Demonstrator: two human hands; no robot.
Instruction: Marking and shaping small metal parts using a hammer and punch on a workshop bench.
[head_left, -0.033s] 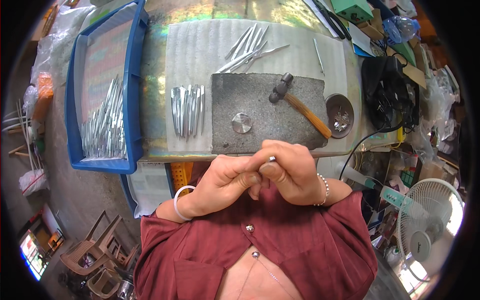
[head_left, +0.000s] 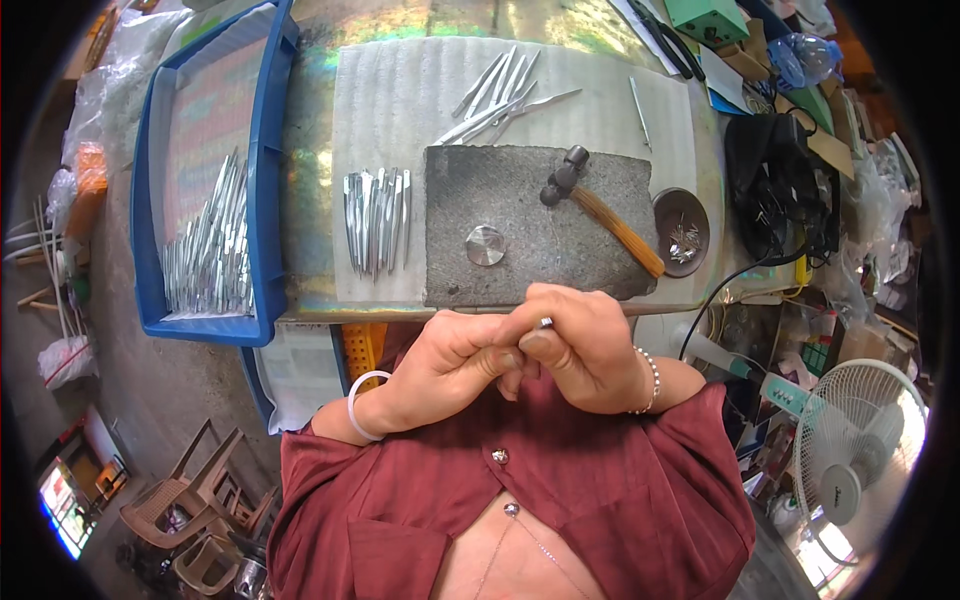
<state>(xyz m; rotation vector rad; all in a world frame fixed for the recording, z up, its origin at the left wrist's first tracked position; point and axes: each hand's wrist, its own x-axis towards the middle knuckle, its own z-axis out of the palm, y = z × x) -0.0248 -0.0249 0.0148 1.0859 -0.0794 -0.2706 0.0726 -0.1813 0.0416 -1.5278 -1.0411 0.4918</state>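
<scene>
Just beyond the edge of the table, my left hand [head_left: 440,368] and my right hand [head_left: 588,348] meet in front of my chest. Both are closed, with fingers bent and touching. Between the thumb and forefinger of my right hand shows the shiny end of a small metal piece [head_left: 544,323]; the fingers hide the rest. What my left fingers hold, if anything, is hidden. Nearest the hands lies a grey block [head_left: 540,225], bearing a round metal disc [head_left: 485,245] and a ball-peen hammer [head_left: 622,236] with a wooden handle.
Slim pointed metal tools [head_left: 377,222] lie in a row left of the block, others [head_left: 505,100] behind it. A blue tray [head_left: 266,190] holds many more. Right stand a brown bowl [head_left: 678,208] of small pins, a black cable [head_left: 718,290] and a fan [head_left: 850,440].
</scene>
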